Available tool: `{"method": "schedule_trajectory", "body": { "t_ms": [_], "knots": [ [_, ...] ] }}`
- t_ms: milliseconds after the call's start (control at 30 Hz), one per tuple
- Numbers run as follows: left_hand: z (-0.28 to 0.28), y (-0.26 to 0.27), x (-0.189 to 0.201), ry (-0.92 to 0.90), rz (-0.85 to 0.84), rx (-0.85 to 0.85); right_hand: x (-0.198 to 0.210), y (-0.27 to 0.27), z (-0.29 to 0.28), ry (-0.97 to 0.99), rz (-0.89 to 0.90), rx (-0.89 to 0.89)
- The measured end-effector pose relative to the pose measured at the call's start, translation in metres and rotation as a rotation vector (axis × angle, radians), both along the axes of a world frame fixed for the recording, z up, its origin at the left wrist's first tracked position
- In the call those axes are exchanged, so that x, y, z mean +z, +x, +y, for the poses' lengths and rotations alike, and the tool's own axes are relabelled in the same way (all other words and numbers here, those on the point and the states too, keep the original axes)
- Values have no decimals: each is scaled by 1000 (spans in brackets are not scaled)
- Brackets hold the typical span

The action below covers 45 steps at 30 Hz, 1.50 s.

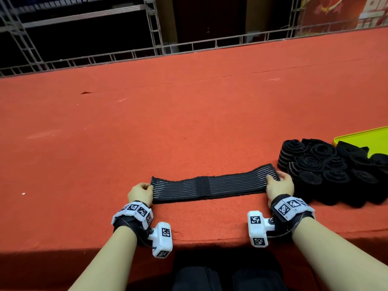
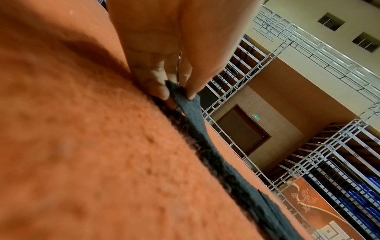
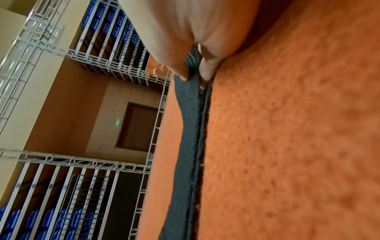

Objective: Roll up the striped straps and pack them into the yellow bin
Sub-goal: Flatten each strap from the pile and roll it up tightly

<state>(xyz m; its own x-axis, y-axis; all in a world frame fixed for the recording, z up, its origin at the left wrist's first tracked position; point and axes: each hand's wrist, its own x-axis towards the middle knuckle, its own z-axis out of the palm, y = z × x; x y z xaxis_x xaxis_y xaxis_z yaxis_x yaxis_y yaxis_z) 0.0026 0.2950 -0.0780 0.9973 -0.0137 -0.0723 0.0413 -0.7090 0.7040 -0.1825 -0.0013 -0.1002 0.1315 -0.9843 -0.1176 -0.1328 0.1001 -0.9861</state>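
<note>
Left hand: the left hand (image 1: 141,193) sits near the front edge of the table and pinches the left end of a strap; the left wrist view shows the thumb and fingertips (image 2: 159,91) closed on the dark cloth, its edge lifted slightly off the carpet.
Right hand: the right hand (image 1: 279,185) grasps the right end of the same strap, thumb on top and fingers (image 3: 207,71) curled under the top layer, as the right wrist view shows.
Strap: the strap (image 1: 212,185) is black with thin pale stripes running along its length and a plain black band across its middle. It lies flat and stretched between the two hands, running left to right, its right end a little farther away than its left. It appears to be folded into two layers.
Wristbands: each wrist wears a black band with white blocks bearing black-and-white square codes.
Rolled straps: a heap of rolled straps (image 1: 327,166) lies just right of the right hand, on the table, some resting against the bin.
Bin: the yellow bin (image 1: 357,136) sits at the far right, partly out of frame, beyond the heap.
Table: the table (image 1: 168,122) is covered in red-orange carpet.
Background: grey metal railings (image 1: 126,55) run along the far edge.
</note>
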Motion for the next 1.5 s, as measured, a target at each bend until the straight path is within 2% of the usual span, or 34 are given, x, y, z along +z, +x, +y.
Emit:
{"method": "schedule_trajectory", "body": {
  "t_ms": [400, 767, 1100, 1200, 1333, 1500],
  "knots": [
    [-1, 10, -1, 48, 57, 46, -1, 0, -2, -41, 157, -11],
    [4, 9, -6, -8, 83, 104, 2, -2, 4, -102, 190, -15],
    [0, 10, -7, 21, 69, 134, 3, 1, 4, -158, 242, 9],
    [0, 10, -7, 24, 75, 107, 3, 4, 2, -202, 299, 64],
    [-2, 9, -4, 17, 57, 122, 4, 6, -4, -184, 476, 94],
    [2, 12, -1, 17, 92, 122, 5, 7, -3, -179, 532, 100]
  ]
}}
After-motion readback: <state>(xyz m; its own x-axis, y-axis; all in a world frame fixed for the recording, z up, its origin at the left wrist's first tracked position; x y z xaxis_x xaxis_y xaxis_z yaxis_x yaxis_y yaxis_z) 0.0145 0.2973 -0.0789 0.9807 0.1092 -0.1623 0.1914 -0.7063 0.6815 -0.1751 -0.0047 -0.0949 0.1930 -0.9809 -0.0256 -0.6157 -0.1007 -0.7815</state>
